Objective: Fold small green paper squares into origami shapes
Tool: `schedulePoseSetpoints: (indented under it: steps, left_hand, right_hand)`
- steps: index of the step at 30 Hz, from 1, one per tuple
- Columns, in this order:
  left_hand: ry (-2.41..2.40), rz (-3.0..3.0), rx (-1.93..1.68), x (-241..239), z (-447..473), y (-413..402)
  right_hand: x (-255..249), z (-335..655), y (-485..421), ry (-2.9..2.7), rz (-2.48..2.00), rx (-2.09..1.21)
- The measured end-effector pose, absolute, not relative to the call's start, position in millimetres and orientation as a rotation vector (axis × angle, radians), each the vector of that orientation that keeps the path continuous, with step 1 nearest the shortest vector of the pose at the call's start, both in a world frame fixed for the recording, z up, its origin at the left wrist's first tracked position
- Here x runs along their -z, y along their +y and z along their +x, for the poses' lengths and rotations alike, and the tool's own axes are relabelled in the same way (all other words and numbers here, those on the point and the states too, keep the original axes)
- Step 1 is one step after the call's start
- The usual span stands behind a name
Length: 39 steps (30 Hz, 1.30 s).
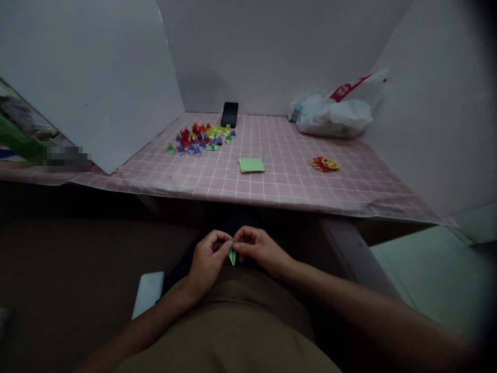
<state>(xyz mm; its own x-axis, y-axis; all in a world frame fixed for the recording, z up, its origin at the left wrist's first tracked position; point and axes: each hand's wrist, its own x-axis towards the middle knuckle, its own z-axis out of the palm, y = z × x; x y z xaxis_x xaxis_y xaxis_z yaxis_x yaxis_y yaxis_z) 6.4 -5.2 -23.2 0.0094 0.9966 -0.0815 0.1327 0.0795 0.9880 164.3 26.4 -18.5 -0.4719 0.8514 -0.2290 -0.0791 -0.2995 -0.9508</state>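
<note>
Over my lap, below the table's front edge, both hands pinch a small folded green paper piece [232,255]. My left hand [207,261] grips its left side with curled fingers; my right hand [258,248] grips its right side the same way. On the pink checked table [287,181] lies a stack of green paper squares [251,165]. Further back sits a cluster of several folded paper pieces [202,138] in red, orange, yellow, green and purple.
A black phone [229,114] stands at the back wall. A white plastic bag [334,115] lies at the back right, and a red and yellow paper shape [325,164] in front of it. White boards wall the table. A white object [148,292] rests by my left thigh.
</note>
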Motion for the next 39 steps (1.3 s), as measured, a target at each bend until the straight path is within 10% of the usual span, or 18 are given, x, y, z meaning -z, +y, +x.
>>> schedulePoseSetpoints:
  steps: [39]
  left_hand:
    - [1.197, 1.148, -1.009, 24, 2, -3]
  right_hand:
    - [17, 166, 26, -1.349, -1.063, -1.828]
